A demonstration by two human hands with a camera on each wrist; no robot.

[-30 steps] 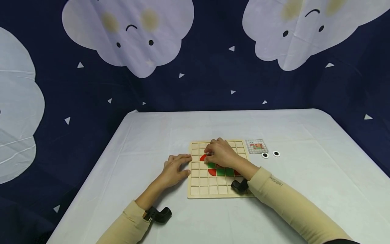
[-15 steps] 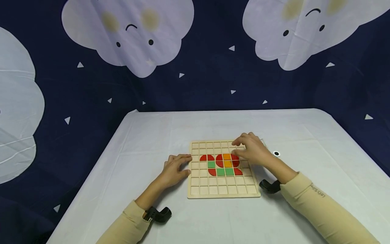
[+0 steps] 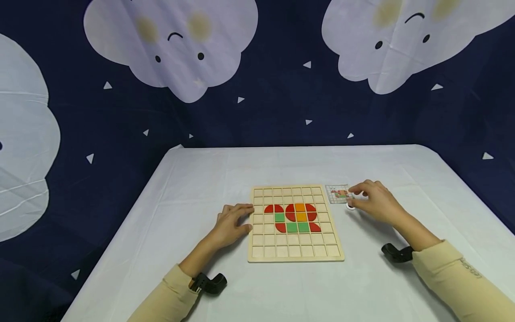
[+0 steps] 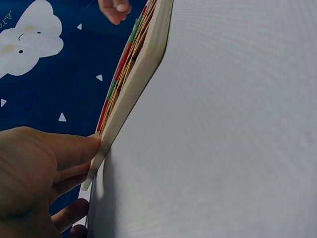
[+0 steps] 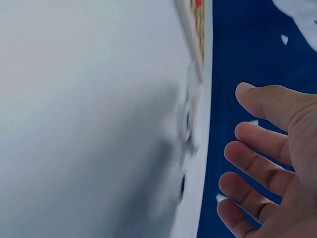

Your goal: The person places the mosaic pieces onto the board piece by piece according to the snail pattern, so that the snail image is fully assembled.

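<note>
My left hand (image 3: 230, 224) rests with extended fingers at the left edge of a wooden grid board (image 3: 295, 252); in the left wrist view its thumb (image 4: 81, 148) touches the board's side. Red rounded pieces (image 3: 280, 227), green squares (image 3: 297, 227) and orange squares (image 3: 301, 216) fill several cells. Beyond the board's right side my right hand (image 3: 378, 203) hovers over the table, fingers loosely bent and holding nothing. Just below its thumb tip lies a white disc with a black centre (image 3: 350, 207). A second such disc (image 5: 182, 188) shows in the right wrist view, hidden by the hand in the head view.
A small printed pattern card (image 3: 335, 193) lies at the board's upper right corner, near my right fingertips. All of it stands on a white-covered table (image 3: 209, 174), with a dark blue cloud-patterned cloth (image 3: 281, 120) hanging behind.
My right hand has left the board and moved right to the discs beside the card. The coloured pieces it covered now show. The left hand has stayed at the board's edge.
</note>
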